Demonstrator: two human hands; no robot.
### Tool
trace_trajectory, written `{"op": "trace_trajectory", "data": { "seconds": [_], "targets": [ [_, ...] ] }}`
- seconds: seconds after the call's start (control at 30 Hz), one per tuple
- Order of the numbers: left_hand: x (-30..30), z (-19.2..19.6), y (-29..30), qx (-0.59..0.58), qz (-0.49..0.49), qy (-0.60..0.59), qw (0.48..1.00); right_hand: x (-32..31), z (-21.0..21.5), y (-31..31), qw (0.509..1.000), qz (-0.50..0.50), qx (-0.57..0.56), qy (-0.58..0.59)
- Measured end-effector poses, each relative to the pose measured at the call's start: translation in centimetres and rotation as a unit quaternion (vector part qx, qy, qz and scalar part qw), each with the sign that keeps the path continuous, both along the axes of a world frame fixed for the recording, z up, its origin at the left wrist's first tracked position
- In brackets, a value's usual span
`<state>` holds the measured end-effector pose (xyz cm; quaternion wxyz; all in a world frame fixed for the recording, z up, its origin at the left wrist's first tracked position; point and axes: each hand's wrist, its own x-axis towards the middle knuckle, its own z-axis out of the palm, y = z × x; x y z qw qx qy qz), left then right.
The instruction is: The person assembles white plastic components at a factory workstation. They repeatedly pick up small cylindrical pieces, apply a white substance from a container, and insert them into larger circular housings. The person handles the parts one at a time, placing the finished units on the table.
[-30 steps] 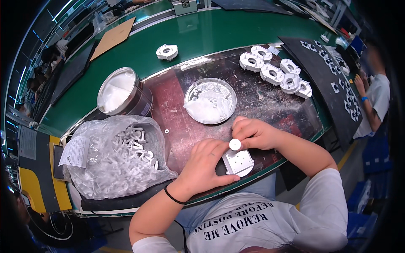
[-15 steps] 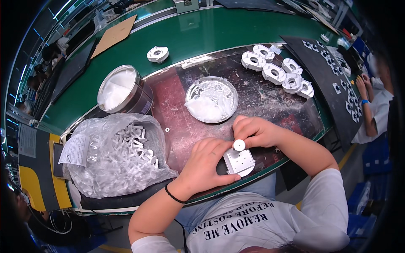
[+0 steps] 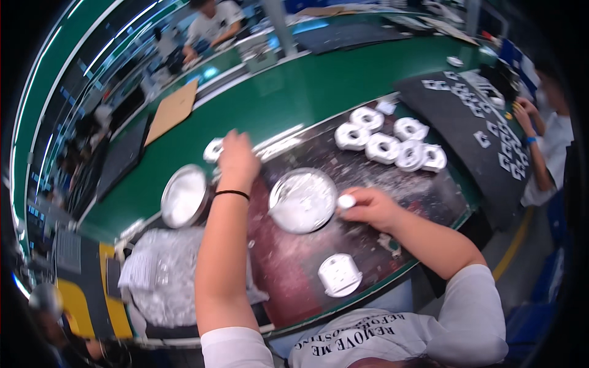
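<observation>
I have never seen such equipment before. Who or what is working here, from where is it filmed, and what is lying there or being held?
No robot is here: a person works bare-handed. The camera sits on that person's head, looking down; its wide fisheye lens bends straight edges.

The right hand holds a small white round-faced piece. The left hand is out at a white part on the green surface; blur hides whether they touch.

On the dark reddish work surface are a round dish with white material, a flat white part and several white ring-shaped parts. A plastic bag lies to the left.
</observation>
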<state>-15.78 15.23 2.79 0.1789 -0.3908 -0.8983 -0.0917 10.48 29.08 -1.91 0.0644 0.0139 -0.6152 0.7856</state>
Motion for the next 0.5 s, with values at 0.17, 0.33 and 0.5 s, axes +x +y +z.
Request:
{"op": "trace_trajectory", "data": {
  "seconds": [0.17, 0.33, 0.5],
  "targets": [
    [-9.8, -6.0, 1.1, -0.110, 0.293, -0.028, 0.949, -1.5, -0.9, 0.0, 0.989, 0.005, 0.131, 0.069],
    [-11.7, -7.0, 2.1, -0.146, 0.271, 0.066, 0.949, -0.8, -0.5, 0.0, 0.992, 0.033, 0.080, 0.088],
    [-8.2, -3.2, 5.3, -0.057, 0.005, 0.015, 0.998, -0.4, -0.3, 0.1, 0.994, -0.007, 0.057, 0.093]
  ]
}}
